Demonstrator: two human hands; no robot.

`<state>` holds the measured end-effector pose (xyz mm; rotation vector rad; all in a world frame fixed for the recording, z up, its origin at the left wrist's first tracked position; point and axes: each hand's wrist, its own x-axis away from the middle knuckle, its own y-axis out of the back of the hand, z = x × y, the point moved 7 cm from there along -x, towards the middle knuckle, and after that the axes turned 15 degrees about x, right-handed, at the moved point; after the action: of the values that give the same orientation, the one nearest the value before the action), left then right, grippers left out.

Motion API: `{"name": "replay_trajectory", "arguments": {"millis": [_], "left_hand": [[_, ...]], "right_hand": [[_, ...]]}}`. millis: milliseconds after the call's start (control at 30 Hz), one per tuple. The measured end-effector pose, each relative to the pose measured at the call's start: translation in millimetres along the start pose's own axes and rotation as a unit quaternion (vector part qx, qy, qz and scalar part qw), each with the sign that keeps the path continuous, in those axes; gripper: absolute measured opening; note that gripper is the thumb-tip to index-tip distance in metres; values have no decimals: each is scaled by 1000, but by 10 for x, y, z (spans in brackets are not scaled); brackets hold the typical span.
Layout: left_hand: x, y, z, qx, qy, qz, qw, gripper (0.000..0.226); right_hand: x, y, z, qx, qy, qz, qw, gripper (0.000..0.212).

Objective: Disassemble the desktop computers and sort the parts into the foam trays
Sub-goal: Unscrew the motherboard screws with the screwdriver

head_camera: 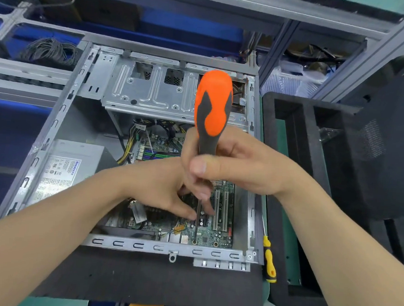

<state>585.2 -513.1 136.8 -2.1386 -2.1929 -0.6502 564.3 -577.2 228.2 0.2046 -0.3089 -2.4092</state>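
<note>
— How did the light look on your feed?
— Bright and even, coming from above, I thought. The bare metal of the computer case (152,95) gave a soft glare, and its floor beside the power supply (69,164) sat in shadow.
— Sharp?
— Mostly. The screwdriver (213,105) handle, close to the lens, looked soft to me. The shelf rails (21,66) bowed and smeared toward the edges, and the foam tray (298,148) was so dark I lost its detail.

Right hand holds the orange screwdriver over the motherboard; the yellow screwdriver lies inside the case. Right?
No: the head view shows the yellow screwdriver outside the case, along its right side. The right hand does hold the orange screwdriver.
</note>
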Motion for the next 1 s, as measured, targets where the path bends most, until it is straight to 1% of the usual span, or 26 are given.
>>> {"name": "replay_trajectory", "arguments": {"millis": [33, 67, 133, 167, 200, 233, 267, 333, 400, 467, 500, 567, 600, 633, 700, 733, 767, 800, 867, 933, 1000], "left_hand": [[43, 14, -57, 59, -12, 8, 998, 20], [83, 25, -122, 124, -25, 20, 992, 23], [138, 33, -223, 189, -72, 36, 979, 40], [145, 35, -236, 198, -90, 31, 976, 34], [141, 27, -231, 212, -98, 25, 972, 17], [126, 19, -184, 222, -97, 13, 970, 7], [113, 20, -151, 232, -95, -7, 968, 11], [95, 6, -175, 214, -101, -31, 971, 18], [93, -24, -229, 204, -104, -30, 973, 13], [104, -36, -273, 209, -101, -28, 972, 20], [100, -37, -281, 203, -104, -31, 973, 20], [101, -28, -294, 193, -102, -42, 975, 15], [100, -33, -318, 194, -99, -42, 975, 13], [94, -46, -343, 190, -97, -39, 976, 11], [81, -63, -383, 178, -94, -34, 979, 9], [77, -76, -405, 172, -94, -30, 980, 8], [77, -82, -422, 170, -97, -27, 980, 8], [80, -84, -429, 168, -98, -23, 981, 8], [91, -81, -423, 158, -95, -18, 983, 11], [105, -95, -418, 157, -105, -9, 982, 15], [125, -108, -442, 167, -115, -10, 979, 13]], "right_hand": [[11, -23, 47, -8, 1, 28, 1000, 11], [30, -33, 89, -16, 1, 48, 999, 12], [83, -23, 158, -22, -2, 66, 998, 16], [108, -18, 188, -19, -6, 68, 997, 18], [132, -15, 212, -16, -14, 69, 997, 19], [159, -16, 232, -10, -26, 69, 997, 19], [183, -19, 253, -2, -39, 66, 997, 18], [238, 19, 312, 55, -74, 34, 995, 13], [291, 150, 440, 179, -111, -48, 976, 18], [331, 283, 667, 289, -145, -138, 936, 27], [347, 341, 812, 342, -156, -179, 909, 34], [359, 424, 1129, 463, -165, -252, 834, 48], [349, 437, 1252, 520, -175, -271, 791, 56], [327, 433, 1327, 566, -200, -270, 753, 64], [267, 393, 1324, 617, -300, -218, 694, 77], [252, 369, 1284, 626, -348, -182, 674, 77], [249, 349, 1249, 631, -376, -150, 662, 74], [240, 331, 1229, 636, -382, -123, 660, 71], [234, 294, 1222, 634, -369, -81, 675, 63], [251, 249, 1229, 631, -349, -63, 690, 52], [254, 191, 1238, 632, -327, -63, 700, 39]]}}
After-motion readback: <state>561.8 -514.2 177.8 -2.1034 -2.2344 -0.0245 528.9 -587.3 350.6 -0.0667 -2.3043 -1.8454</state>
